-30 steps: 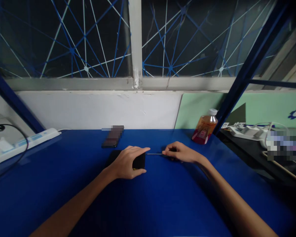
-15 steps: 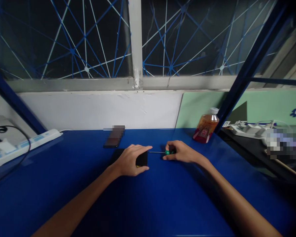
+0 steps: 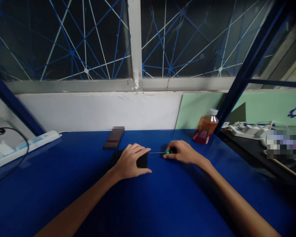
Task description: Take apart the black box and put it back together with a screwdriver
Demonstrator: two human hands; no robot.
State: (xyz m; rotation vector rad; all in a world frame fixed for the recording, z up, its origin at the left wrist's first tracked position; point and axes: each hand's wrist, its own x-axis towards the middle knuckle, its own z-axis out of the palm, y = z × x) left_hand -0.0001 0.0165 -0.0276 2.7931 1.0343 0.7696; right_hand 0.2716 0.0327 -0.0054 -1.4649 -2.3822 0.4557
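A black box-like object point(image 3: 142, 160) lies on the blue table, its left part under my left hand point(image 3: 131, 162). That hand grips it across the top, with the fingers over the far side and the thumb along the near side. In my right hand point(image 3: 181, 152) is a screwdriver with a green handle point(image 3: 167, 152), pinched between thumb and fingers. Its thin metal shaft point(image 3: 156, 152) points left and reaches the right side of the black object. Whether the tip sits in a screw is too small to see.
Behind my left hand lies a dark phone point(image 3: 114, 138). A bottle of orange-red drink point(image 3: 205, 127) stands at the back right. At the left is a white power strip point(image 3: 43, 140) with a black cable. Another power strip point(image 3: 246, 131) rests on a dark surface at the right.
The fingers of my right hand have shifted slightly round the screwdriver's handle. My left thumb reaches a little further right. The black object stays in place, and the view has tilted slightly.
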